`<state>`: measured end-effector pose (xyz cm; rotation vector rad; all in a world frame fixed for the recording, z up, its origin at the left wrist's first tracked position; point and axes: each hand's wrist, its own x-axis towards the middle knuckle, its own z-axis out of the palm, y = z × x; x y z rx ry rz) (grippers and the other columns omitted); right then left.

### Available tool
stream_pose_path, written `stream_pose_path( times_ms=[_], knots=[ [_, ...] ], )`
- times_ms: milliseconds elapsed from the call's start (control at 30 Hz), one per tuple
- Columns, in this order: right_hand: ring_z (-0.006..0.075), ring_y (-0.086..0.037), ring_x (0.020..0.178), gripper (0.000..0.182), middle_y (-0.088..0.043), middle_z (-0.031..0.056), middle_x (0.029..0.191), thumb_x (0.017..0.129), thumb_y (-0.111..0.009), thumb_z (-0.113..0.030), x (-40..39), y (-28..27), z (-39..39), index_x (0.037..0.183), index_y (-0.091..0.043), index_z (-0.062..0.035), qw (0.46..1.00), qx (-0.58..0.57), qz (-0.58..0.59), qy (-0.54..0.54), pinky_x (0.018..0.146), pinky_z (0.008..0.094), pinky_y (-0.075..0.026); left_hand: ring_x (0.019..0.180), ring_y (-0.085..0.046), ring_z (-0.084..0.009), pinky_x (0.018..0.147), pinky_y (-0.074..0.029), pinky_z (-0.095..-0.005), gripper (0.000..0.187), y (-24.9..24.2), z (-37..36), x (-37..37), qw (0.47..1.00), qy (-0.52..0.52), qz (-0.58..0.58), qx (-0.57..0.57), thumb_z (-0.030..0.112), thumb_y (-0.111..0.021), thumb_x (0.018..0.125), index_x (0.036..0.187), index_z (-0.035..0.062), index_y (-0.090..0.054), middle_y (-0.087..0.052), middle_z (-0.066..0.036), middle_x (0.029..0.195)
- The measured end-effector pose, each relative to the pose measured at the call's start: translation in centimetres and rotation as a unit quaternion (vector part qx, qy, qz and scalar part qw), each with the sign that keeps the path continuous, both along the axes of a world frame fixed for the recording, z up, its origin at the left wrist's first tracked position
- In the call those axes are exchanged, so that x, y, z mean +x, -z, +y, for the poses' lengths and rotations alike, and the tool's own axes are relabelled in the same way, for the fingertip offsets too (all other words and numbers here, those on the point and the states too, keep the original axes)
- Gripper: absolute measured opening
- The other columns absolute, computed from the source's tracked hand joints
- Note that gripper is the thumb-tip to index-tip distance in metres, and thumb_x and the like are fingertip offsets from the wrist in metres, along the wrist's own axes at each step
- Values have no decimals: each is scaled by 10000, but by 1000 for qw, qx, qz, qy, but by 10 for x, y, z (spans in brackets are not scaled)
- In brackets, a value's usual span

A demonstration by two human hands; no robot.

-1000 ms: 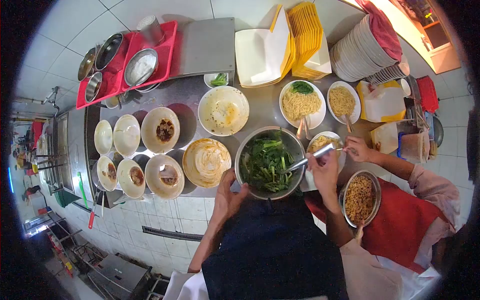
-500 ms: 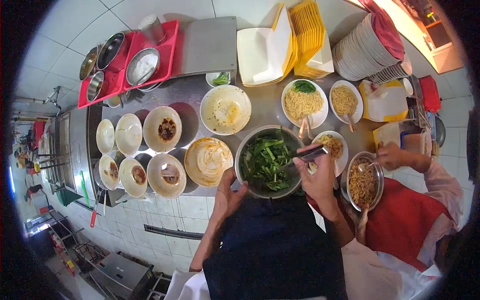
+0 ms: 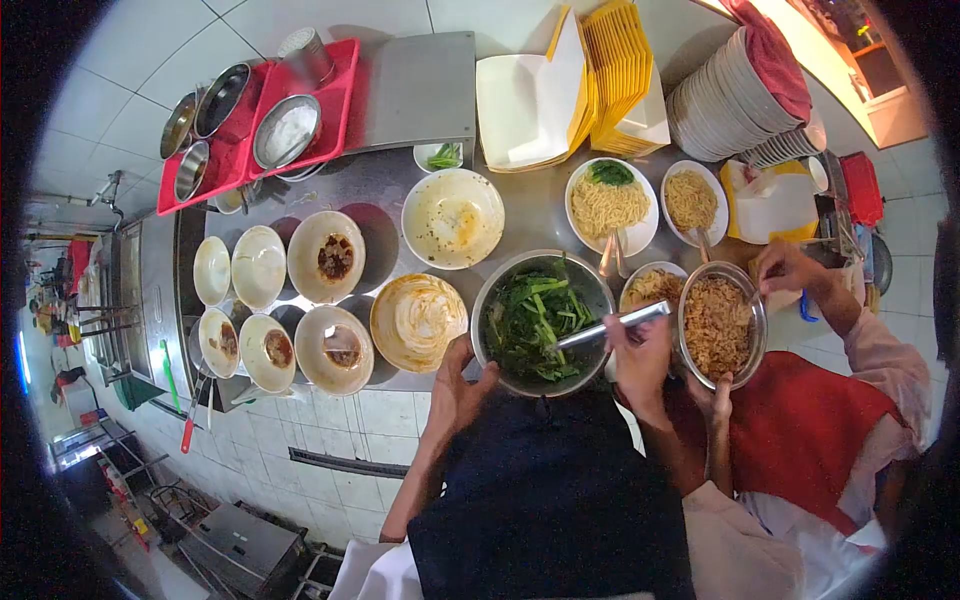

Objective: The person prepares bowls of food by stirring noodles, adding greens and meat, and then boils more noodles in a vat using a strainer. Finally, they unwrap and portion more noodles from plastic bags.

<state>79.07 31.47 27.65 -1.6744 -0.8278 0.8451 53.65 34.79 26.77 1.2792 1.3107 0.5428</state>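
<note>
A steel mixing bowl [image 3: 482, 330] sits in front of me with cut leafy greens [image 3: 540, 318] inside. My left hand [image 3: 464, 388] is closed on its left rim, thumb at the edge. My right hand [image 3: 642, 362] is wrapped around metal tongs [image 3: 635, 317], whose tips reach down into the greens. Just beyond that hand lies a plate of noodles with topping [image 3: 652, 285], partly covered by the tongs and another bowl. To the left of the mixing bowl stands a bowl smeared with brown sauce [image 3: 418, 322].
At right a co-worker's hand [image 3: 714, 397] supports a steel bowl of minced topping [image 3: 718, 325]; their other hand [image 3: 788, 270] is beside its rim. Noodle plates [image 3: 608, 208], sauce bowls [image 3: 328, 262], yellow cartons [image 3: 622, 80] and stacked plates [image 3: 725, 105] surround the workspace.
My right hand has turned the tongs so their handle points up and right. The greens have shifted. The co-worker's topping bowl has moved up, and their free hand has left its inside.
</note>
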Motion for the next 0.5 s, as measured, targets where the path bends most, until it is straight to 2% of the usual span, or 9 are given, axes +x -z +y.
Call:
stream_pose_path(
  times_ms=[33, 100, 167, 233, 300, 333, 500],
  knots=[
    [127, -588, 614, 310, -619, 78, 777, 854, -690, -21, 5, -1, 2, 1058, -457, -3, 998, 12, 59, 27, 528, 259, -481, 1190, -549, -254, 1014, -419, -385, 415, -2, 1, 0, 1000, 5, 5, 1, 42, -624, 861, 1263, 23, -522, -606, -136, 1205],
    [119, -553, 603, 324, -594, 67, 798, 864, -678, -20, 10, -18, 6, 1081, -438, -19, 998, 19, 53, 15, 511, 250, -460, 1193, -548, -254, 1011, -422, -386, 415, -4, 2, 1, 1000, 11, 10, 3, 43, -623, 861, 1263, 23, -523, -605, -135, 1211],
    [118, -552, 657, 321, -586, 73, 847, 864, -687, -38, 14, -30, 7, 1073, -443, -28, 992, 6, 107, 62, 532, 249, -463, 1113, -575, -258, 979, -435, -362, 330, -4, 3, 3, 1000, -10, -11, 12, 50, -624, 845, 1165, -4, -566, -581, -156, 1151],
    [118, -546, 703, 325, -575, 70, 879, 864, -693, -57, 14, -49, 15, 1075, -446, -38, 987, 21, 148, 65, 553, 251, -468, 1118, -573, -257, 982, -432, -360, 336, -1, 0, 2, 1000, -19, -18, 11, 51, -625, 847, 1173, -2, -561, -584, -154, 1149],
    [117, -543, 712, 330, -576, 68, 884, 864, -693, -57, 16, -65, 23, 1083, -447, -45, 978, -2, 164, 132, 554, 253, -463, 1123, -571, -256, 985, -430, -358, 342, 0, 0, 2, 999, -27, -28, 11, 52, -626, 850, 1181, -1, -557, -587, -151, 1147],
    [117, -545, 707, 337, -578, 69, 899, 860, -698, -58, 26, -67, 26, 1087, -449, -51, 981, 27, 170, 90, 543, 251, -455, 1127, -569, -253, 989, -427, -357, 352, 0, 0, 2, 999, -30, -27, 7, 49, -630, 849, 1189, 0, -552, -588, -148, 1147],
    [116, -542, 672, 314, -578, 68, 862, 858, -692, -44, 43, -87, 49, 1063, -454, -49, 991, 13, 130, 44, 520, 242, -443, 1130, -569, -244, 992, -427, -356, 383, 12, -4, 3, 995, -58, -73, -20, 38, -646, 843, 1211, 4, -543, -586, -143, 1158]
  ],
)
